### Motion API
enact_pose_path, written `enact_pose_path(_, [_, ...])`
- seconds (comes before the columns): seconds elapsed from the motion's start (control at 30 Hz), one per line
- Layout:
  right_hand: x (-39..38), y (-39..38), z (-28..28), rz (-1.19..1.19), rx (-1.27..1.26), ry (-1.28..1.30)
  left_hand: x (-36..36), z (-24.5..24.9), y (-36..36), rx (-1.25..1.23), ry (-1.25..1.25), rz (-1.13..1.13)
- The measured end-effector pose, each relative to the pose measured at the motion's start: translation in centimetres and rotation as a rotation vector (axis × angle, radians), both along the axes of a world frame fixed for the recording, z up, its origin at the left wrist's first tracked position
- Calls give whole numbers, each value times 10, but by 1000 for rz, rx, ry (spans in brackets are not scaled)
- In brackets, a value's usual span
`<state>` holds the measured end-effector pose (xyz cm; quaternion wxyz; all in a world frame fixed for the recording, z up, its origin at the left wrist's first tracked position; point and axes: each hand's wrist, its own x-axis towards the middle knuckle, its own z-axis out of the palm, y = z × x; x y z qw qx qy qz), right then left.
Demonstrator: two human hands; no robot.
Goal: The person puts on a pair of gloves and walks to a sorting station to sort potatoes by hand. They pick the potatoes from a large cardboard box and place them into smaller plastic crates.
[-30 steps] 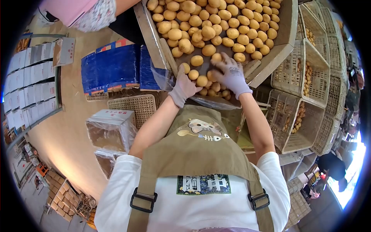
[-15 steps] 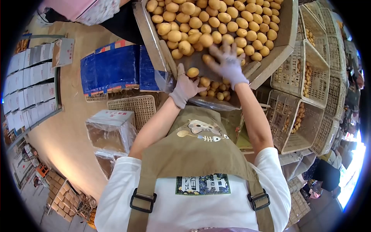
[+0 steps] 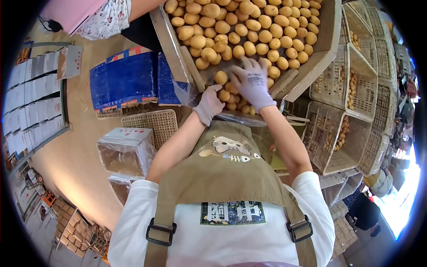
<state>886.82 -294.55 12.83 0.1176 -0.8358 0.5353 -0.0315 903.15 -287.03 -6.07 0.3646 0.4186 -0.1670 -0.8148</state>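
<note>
Several round yellow-brown fruits lie in a wooden-sided tray at the top. My gloved left hand is at the tray's lower left opening, its fingers curled beside a fruit; whether it grips one is hidden. To its right, my gloved right hand reaches over the opening with spread, slightly blurred fingers, near the fruits at the edge. Below the opening, between both hands, more fruits sit together in a container whose inside is only partly visible.
Plastic crates holding some fruits are stacked on the right. At left are a blue-covered stack, an empty woven crate and a plastic-wrapped carton. Another person's arm and pink garment show at upper left.
My right hand has moved left and down toward the opening. My left hand's fingers have drawn in from a spread pose. Fruits have shifted, and the other person's arm has come into view.
</note>
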Motion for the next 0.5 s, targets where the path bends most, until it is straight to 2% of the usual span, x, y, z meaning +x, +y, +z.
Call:
enact_pose_path(0.03, [13, -7, 3, -11, 3, -63, -3, -1, 2, -24, -54, 3])
enact_pose_path(0.07, [26, -13, 4, 91, -161, -176, -2, -2, 7, -194, -230, -141])
enact_pose_path(0.1, [28, -12, -5, 126, -188, -79, 0, 9, 3, -77, -164, -115])
enact_pose_path(0.17, [2, -13, -3, 81, -32, 108, 2, 30, -3, 163, -42, -36])
enact_pose_path(0.2, [-22, -9, -14, 48, -3, 175, 0, 80, -12, 322, 57, 87])
enact_pose_path(0.23, [-35, -3, -12, 49, -39, 144, -2, 114, -21, 481, 162, 216])
enact_pose_path(0.3, [-45, 12, -16, 104, 3, 113, -4, 126, -22, 566, 242, 328])
enact_pose_path(0.37, [-48, 0, -28, -86, 84, -150, -5, 137, -27, 599, 333, 387])
enact_pose_path(0.4, [-48, -5, -31, -182, 123, -281, -5, 138, -30, 614, 379, 416])
enact_pose_path(0.43, [-44, -10, -14, -207, -50, -206, -3, 103, -24, 687, 888, 354])
enact_pose_path(0.47, [-45, -5, -21, -204, -25, -58, 1, 39, -11, 732, 1398, 270])
enact_pose_path(0.5, [-46, 2, -26, -203, 0, 89, -3, 47, -14, 585, 1112, 318])
